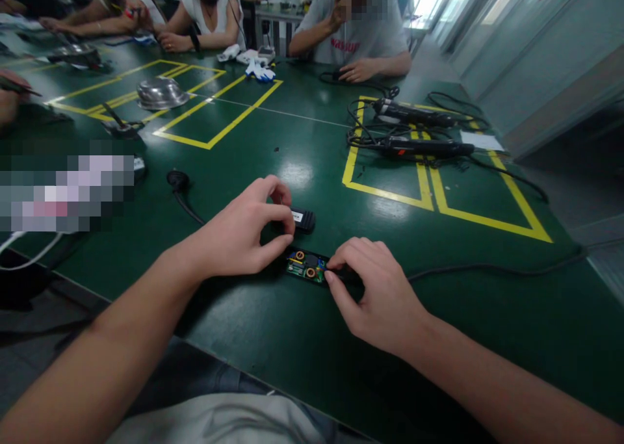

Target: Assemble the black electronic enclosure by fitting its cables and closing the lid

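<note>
A small green circuit board (pixel 305 266) with copper-wound rings sits in a narrow black case half on the table in front of me. At its right end, my right hand (pixel 373 294) pinches the coloured wires with thumb and index finger. My left hand (pixel 251 229) is over the board's left end, its thumb and index tips brought together; what lies between them, if anything, is hidden. Just behind these fingers rests a ribbed black case cover (pixel 305 220) with a white label, its left part covered by my hand. A black cord (pixel 487 270) leads right from behind my right hand.
Two black corded tools (pixel 424 147) lie inside yellow tape (pixel 385 197) at the right. A plug (pixel 178 181) is left of my left hand. Farther off are a metal bowl (pixel 160 93), white-blue gloves (pixel 260 70) and several people seated around the green table (pixel 273 340).
</note>
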The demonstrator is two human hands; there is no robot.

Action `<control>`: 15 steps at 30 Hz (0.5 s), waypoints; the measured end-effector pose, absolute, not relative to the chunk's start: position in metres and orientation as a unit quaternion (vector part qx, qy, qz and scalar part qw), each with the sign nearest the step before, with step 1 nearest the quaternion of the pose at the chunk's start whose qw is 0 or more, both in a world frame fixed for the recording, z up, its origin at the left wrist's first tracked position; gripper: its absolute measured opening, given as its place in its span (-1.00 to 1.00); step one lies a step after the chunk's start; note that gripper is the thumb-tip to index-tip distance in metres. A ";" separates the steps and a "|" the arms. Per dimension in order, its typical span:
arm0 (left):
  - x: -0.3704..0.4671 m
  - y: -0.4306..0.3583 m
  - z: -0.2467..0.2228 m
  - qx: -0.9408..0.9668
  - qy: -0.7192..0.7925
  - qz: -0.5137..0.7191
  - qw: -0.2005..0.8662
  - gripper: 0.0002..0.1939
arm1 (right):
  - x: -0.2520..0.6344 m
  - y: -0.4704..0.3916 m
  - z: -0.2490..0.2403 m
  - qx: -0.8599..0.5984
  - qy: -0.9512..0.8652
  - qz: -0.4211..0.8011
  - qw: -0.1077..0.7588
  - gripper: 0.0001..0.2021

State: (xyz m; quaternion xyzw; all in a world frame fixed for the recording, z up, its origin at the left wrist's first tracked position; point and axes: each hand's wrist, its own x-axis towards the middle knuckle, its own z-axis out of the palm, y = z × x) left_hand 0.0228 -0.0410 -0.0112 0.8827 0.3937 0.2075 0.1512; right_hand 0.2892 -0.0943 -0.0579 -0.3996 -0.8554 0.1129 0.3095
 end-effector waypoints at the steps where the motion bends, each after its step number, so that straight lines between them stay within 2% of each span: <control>1: 0.024 -0.039 -0.015 0.877 0.406 0.219 0.137 -0.77 | 0.289 -0.094 -0.058 -0.401 -0.855 0.111 0.310 -0.89; 6: 0.023 -0.030 -0.030 0.872 0.438 0.189 0.109 -0.55 | 0.288 -0.094 -0.059 -0.397 -0.858 0.107 0.307 -0.83; 15: 0.027 -0.029 -0.030 0.874 0.442 0.149 0.138 -0.61 | 0.287 -0.092 -0.060 -0.400 -0.856 0.124 0.303 -0.80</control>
